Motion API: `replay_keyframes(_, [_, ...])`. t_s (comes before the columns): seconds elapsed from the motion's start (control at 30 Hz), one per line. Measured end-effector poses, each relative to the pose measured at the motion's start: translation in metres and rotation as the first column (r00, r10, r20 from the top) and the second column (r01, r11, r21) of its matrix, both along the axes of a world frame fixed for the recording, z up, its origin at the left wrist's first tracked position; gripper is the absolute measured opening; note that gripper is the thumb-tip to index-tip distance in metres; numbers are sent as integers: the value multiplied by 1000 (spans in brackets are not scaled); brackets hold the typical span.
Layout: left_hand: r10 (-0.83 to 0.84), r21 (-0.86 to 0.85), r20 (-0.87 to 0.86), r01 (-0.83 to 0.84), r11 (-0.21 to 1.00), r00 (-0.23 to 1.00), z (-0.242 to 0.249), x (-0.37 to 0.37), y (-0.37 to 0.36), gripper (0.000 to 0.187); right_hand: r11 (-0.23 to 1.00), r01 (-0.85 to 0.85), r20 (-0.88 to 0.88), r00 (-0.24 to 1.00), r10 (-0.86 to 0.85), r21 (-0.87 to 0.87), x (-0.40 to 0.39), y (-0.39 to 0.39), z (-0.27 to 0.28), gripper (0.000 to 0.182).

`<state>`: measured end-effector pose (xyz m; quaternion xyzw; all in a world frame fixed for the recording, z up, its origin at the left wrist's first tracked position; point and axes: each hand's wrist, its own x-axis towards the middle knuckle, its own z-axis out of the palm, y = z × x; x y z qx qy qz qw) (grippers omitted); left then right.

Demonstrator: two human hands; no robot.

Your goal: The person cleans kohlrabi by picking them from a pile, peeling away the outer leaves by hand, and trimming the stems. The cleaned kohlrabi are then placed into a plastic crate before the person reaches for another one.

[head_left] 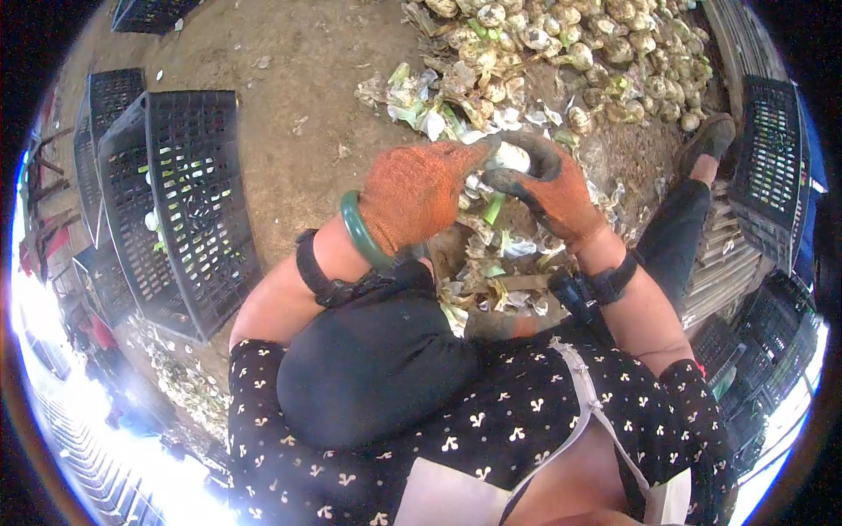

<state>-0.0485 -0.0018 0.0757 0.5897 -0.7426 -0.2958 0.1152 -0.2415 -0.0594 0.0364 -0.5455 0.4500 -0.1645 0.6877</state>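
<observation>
Both hands wear orange gloves with dark fingertips and meet in front of my body. My right hand [559, 195] is closed round a pale, onion-like bulb [510, 158], its thumb and fingers curled on the right side. My left hand [417, 191] is closed, its fingertips pinched together at the bulb's left end. Whether those fingers grip the bulb's skin or a small tool is hidden. Papery peelings [517, 247] and cut green leaf pieces [494, 208] lie on the ground below the hands.
A large heap of soil-marked bulbs [614, 48] lies ahead to the right. Black slatted crates stand at left [197, 206] and right [767, 167]. Loose leaves and skins [421, 101] cover the ground before the heap. My shoe [709, 140] rests beside the heap.
</observation>
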Motion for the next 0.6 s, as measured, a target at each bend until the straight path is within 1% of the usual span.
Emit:
replay_keyframes(0.07, [43,-110,24,-40,993,999,-2,-2,-1,42,1000,13,6,1000,-13,-3,0,1,-1,40])
replay_keyframes(0.1, [41,-110,24,-38,993,999,-2,-3,-1,42,999,33,25,999,-33,11,0,2,-2,39])
replay_keyframes(0.17, [77,-183,7,-75,980,997,-2,-3,-2,39,998,51,44,998,-52,25,4,3,4,40])
replay_keyframes(0.23, [82,-160,11,-79,984,997,2,-4,-3,40,997,-37,-46,998,34,-65,6,2,16,39])
replay_keyframes(0.3, [87,-138,15,-84,987,996,2,-2,-3,40,998,-38,-40,999,37,-39,4,2,11,38])
replay_keyframes(0.37, [101,-140,-87,-112,984,991,-3,2,-2,43,999,-39,-36,999,39,-15,3,3,5,37])
replay_keyframes(0.4, [101,-140,-87,-112,984,991,-4,4,-1,43,1000,-16,1,1000,16,-25,3,2,3,38])
replay_keyframes(0.43, [73,-138,-117,-89,986,990,-5,6,0,44,999,8,38,999,-6,-34,2,2,1,39])
replay_keyframes(0.47, [44,-137,-147,-64,988,988,-5,6,1,46,999,9,36,999,-8,-34,2,2,2,39])
replay_keyframes(0.5, [43,-137,-147,-64,989,988,-6,5,2,46,980,-59,-108,993,39,-189,2,2,4,39])
replay_keyframes(0.53, [34,-120,-89,-44,992,995,-7,3,3,46,934,-147,-255,965,62,-326,3,3,6,39])
replay_keyframes(0.57, [23,-102,-32,-26,994,999,-7,1,4,46,935,-147,-255,965,63,-324,4,3,8,39])
replay_keyframes(0.6, [24,-101,-32,-27,995,999,-6,-1,4,46,870,-194,-327,944,41,-452,6,3,11,40])
